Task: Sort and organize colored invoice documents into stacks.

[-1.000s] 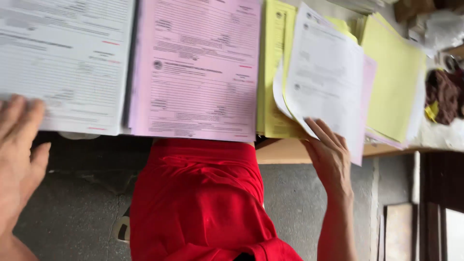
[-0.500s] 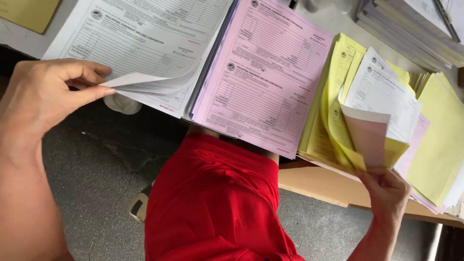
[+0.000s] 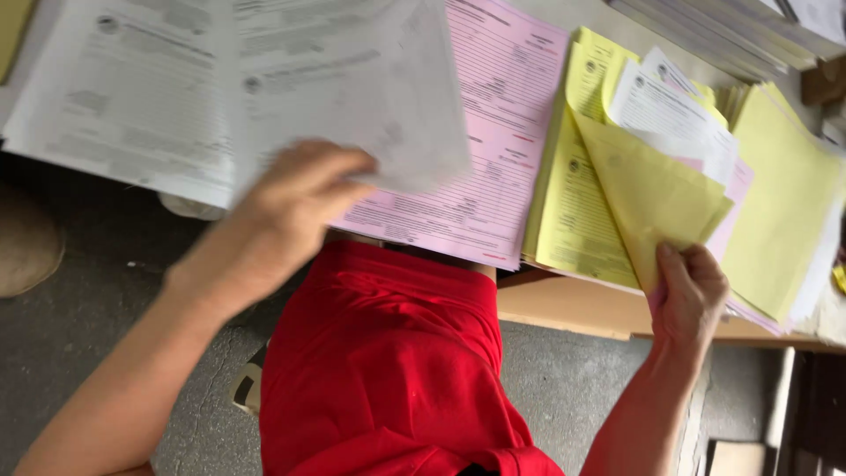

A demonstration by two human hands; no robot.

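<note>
Between left hand fingers, blurred white sheet.

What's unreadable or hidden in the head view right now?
- White sheet in left hand: motion-blurred, print illegible.
- Pink stack: left part covered by that sheet.
- Right hand holds yellow sheet, which hides the sheets behind it.
- Far stacks: cut by top edge.

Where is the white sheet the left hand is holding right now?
In the head view the white sheet is upper centre-left, gripped by the left hand, lying over the white stack and partly covering the pink stack.
</note>
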